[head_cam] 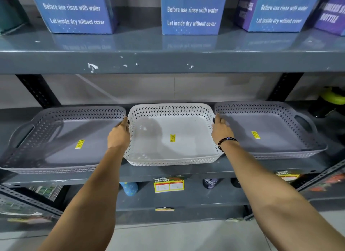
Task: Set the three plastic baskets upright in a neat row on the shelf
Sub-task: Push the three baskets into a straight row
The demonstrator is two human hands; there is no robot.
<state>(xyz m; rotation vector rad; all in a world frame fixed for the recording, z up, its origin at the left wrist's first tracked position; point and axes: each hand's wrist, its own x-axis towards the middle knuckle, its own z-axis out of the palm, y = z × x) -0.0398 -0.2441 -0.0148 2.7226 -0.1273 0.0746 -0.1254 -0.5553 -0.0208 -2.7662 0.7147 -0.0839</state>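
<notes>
Three shallow perforated plastic baskets lie open side up in a row on the grey shelf [186, 171]. The white basket [168, 108] is in the middle, a grey basket [33, 138] to its left and another grey basket [306, 120] to its right. Each has a yellow price sticker on its floor. My left hand [119, 135] presses against the white basket's left wall. My right hand [221, 129], with a dark bead bracelet on the wrist, rests on the white basket's right wall. Whether the fingers curl into the handle holes is hidden.
The shelf above [168, 62] overhangs close over the baskets and carries several blue boxes [192, 11]. A green and black object [332, 99] stands at the far right of the basket shelf. A yellow price tag [169, 184] hangs on the shelf edge; bottles stand below.
</notes>
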